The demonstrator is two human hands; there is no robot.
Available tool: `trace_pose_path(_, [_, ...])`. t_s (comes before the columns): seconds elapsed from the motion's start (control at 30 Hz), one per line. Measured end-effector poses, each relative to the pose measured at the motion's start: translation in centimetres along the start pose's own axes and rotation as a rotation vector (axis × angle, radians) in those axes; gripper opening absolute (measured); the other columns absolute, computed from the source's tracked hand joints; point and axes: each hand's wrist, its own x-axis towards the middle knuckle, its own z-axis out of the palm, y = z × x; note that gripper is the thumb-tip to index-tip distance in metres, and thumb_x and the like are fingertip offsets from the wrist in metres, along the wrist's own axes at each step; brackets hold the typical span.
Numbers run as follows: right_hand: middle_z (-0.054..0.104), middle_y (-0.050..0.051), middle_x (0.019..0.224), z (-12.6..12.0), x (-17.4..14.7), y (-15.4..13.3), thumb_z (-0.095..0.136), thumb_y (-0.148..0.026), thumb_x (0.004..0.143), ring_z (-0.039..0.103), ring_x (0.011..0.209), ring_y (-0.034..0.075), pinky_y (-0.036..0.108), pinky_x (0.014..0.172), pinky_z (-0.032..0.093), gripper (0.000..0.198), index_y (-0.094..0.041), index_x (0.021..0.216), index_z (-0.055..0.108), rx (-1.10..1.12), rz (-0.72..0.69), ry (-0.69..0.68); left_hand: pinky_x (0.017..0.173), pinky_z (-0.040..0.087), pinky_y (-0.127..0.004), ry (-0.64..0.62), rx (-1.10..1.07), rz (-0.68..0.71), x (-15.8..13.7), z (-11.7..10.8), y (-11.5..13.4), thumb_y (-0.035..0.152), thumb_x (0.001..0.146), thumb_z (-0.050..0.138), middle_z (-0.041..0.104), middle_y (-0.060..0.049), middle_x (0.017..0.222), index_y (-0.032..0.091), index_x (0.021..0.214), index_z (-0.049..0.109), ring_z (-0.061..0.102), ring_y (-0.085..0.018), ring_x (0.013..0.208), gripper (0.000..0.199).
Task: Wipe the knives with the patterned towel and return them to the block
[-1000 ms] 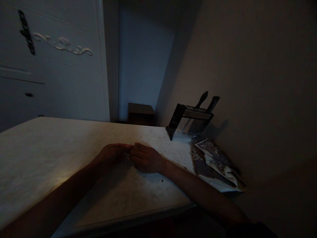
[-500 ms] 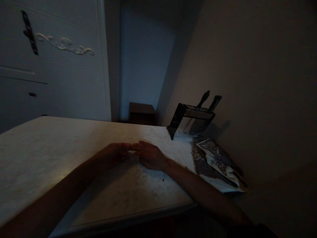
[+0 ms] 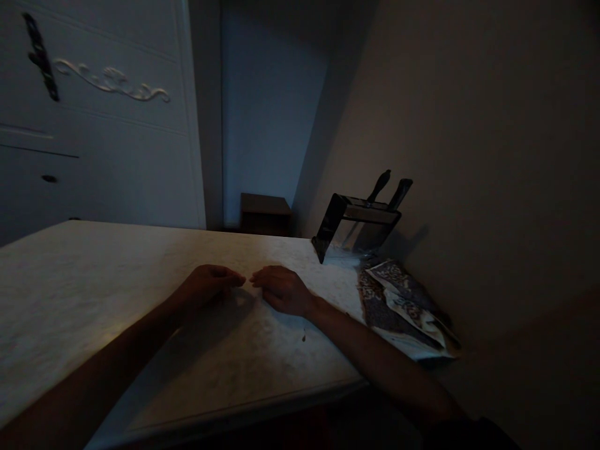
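Small dark item (image 3: 304, 338) | Location: apparently on surface (image 3: 253, 369), between your right hand (image 3: 284, 290) and front edge | Right hand, left hand (image 3: 209, 284): fingers narrowed, tips just apart; contents indiscernible | Step (judged): fine fingertip work | Next move calls for: steady alignment

Table (image 3: 112, 256) in foreground | left hand (image 3: 210, 284) and right hand (image 3: 284, 290) over it, just apart | knife stand (image 3: 329, 220) at far right, 2 handles (image 3: 379, 185) on top | cloth (image 3: 391, 312) nearer, beside right-hand wall (image 3: 469, 156) | cabinet (image 3: 126, 162) behind, left | low furniture (image 3: 265, 204) behind, centre
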Motion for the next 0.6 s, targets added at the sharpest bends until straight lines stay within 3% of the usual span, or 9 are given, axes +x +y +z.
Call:
trace_pose_path(0.17, [0.073,0.01,0.105,0.0,-0.2,0.3,0.049,-0.014,0.083,0.067,0.101,0.018,0.036,0.091,0.053,0.022,-0.019,0.099,0.064,0.021,0.04,-0.028,0.043,0.03,-0.022,0.04,0.073,0.01,-0.2,-0.1,0.5,0.05,0.057,0.07,0.053,0.002,0.048,0.014,0.073,0.069,0.044,-0.01,0.043,0.039])
trace_pose_path(0.33, [0.074,0.008,0.104,-0.5,-0.4,0.9,0.05,-0.012,0.082,0.068,0.099,0.017,0.035,0.091,0.053,0.024,-0.021,0.099,0.065,0.025,0.105,-0.02,0.044,0.033,-0.023,0.002,0.054,0.118,-0.1,0.1,0.1,0.057,0.06,0.067,0.053,0.002,0.05,0.015,0.066,0.062,0.045,-0.011,0.044,0.043])
trace_pose_path(0.6, [0.075,0.007,0.095,-2.3,-1.0,2.1,0.05,-0.01,0.081,0.07,0.089,0.016,0.03,0.083,0.055,0.024,-0.018,0.091,0.07,0.023,0.278,0.1,0.041,0.036,-0.023,-0.015,0.108,0.157,0.5,0.3,-0.5,0.062,0.069,0.058,0.052,0.001,0.051,0.017,0.064,0.056,0.047,-0.011,0.042,0.046])
